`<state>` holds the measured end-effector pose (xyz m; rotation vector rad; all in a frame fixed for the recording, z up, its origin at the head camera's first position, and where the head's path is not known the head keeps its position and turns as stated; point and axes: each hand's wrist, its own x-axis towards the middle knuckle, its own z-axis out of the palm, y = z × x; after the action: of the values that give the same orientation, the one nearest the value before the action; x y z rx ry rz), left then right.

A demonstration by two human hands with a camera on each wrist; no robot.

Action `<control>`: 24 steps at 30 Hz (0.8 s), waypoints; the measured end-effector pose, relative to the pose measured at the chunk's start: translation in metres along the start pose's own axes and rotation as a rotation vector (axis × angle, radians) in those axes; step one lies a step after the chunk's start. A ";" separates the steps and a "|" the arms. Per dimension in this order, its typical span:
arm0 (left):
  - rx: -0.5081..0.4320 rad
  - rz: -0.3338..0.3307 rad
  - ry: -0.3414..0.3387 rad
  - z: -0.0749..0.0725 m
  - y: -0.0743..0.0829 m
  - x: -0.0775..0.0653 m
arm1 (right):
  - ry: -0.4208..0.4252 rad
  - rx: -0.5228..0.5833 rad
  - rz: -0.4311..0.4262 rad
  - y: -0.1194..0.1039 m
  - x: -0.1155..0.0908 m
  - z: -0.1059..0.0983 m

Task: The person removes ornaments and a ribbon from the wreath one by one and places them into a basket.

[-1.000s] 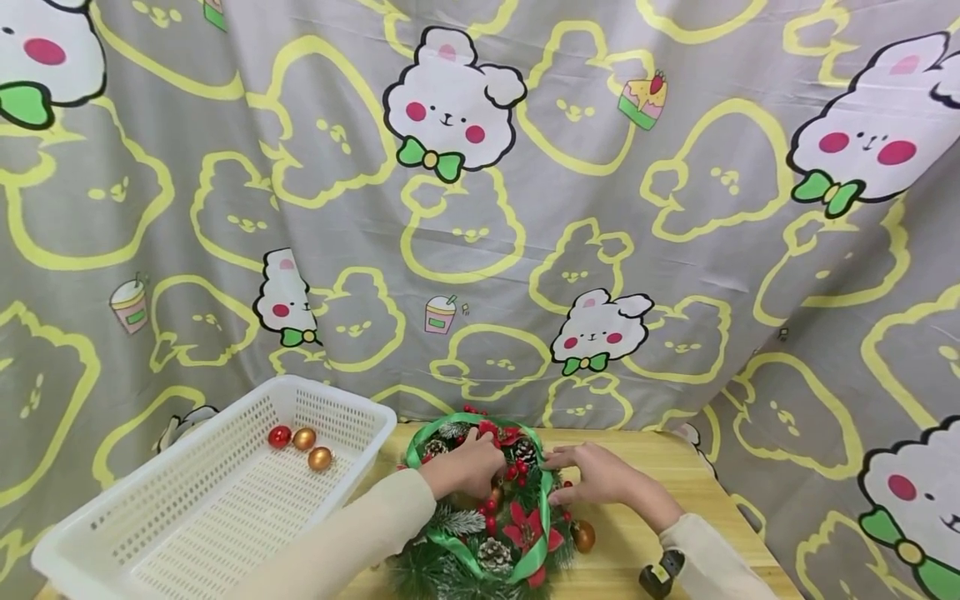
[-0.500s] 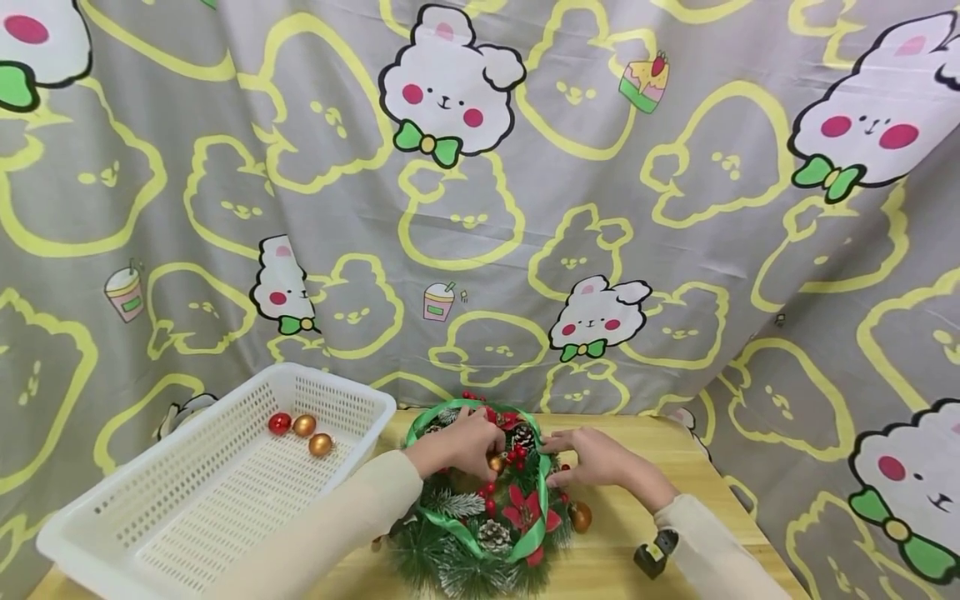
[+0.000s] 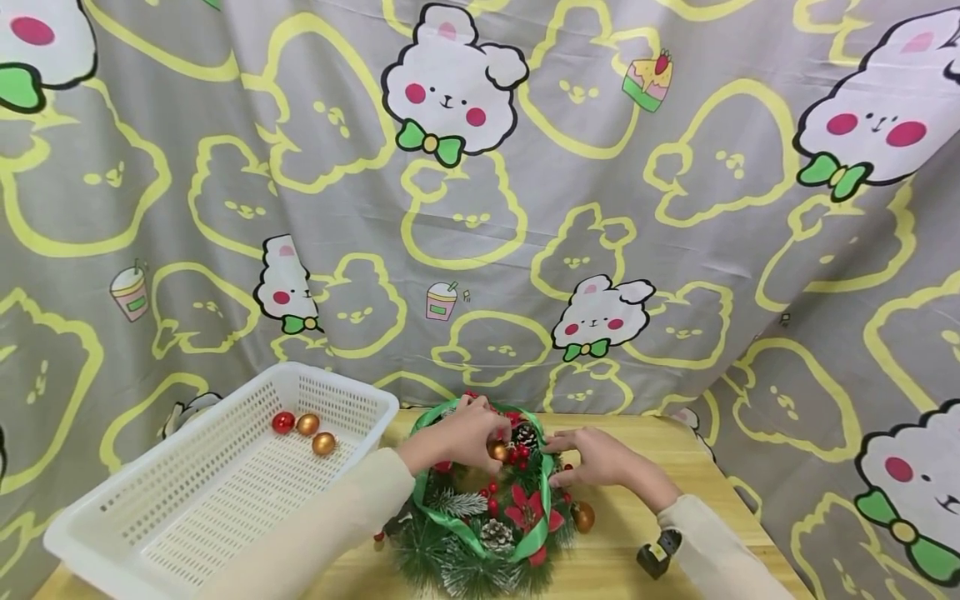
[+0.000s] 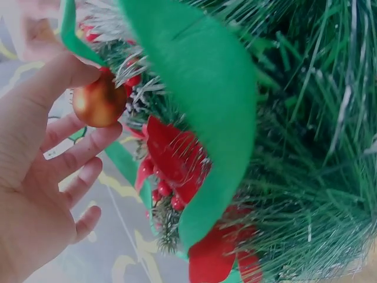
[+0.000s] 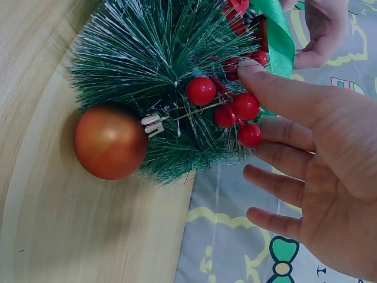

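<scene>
A green Christmas wreath (image 3: 480, 571) lies on the table, trimmed with green ribbon (image 4: 200, 88), red flowers, berries and pinecones. My left hand (image 3: 467, 435) reaches over its far half. Between the thumb and fingers of that hand is a gold Christmas ball (image 4: 99, 103), beside the red berries. My right hand (image 3: 596, 458) holds the wreath's right side, thumb near the ribbon; some of its fingertips are hidden behind the greenery. Just outside that side, another gold ball (image 5: 111, 141) hangs by its silver cap and rests by the table.
To the left stands a white perforated basket (image 3: 187, 533) with a red ball (image 3: 282, 422) and two gold balls (image 3: 323, 443) at its far end. A black strap device (image 3: 659, 553) sits at the right wrist. A patterned curtain (image 3: 480, 208) hangs behind the wooden table (image 3: 615, 567).
The left hand has lifted and shifted slightly left over the wreath, showing more of the gold ball by its fingers. The right hand stays at the wreath's right side. The head view has tilted down.
</scene>
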<state>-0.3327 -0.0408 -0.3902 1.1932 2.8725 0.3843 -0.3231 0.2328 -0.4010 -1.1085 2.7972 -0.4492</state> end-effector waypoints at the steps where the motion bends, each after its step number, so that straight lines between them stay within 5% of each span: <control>1: 0.000 0.001 0.012 -0.001 -0.001 0.000 | 0.000 -0.006 -0.004 0.000 0.000 -0.001; 15: -0.058 -0.056 0.126 -0.017 -0.012 0.001 | -0.004 0.001 -0.010 0.004 -0.002 0.002; 24: -0.109 -0.055 0.221 -0.033 -0.029 -0.015 | -0.007 0.020 -0.013 0.002 -0.001 0.001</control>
<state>-0.3457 -0.0785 -0.3661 1.1164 3.0113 0.7034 -0.3234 0.2352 -0.4022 -1.1232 2.7742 -0.4726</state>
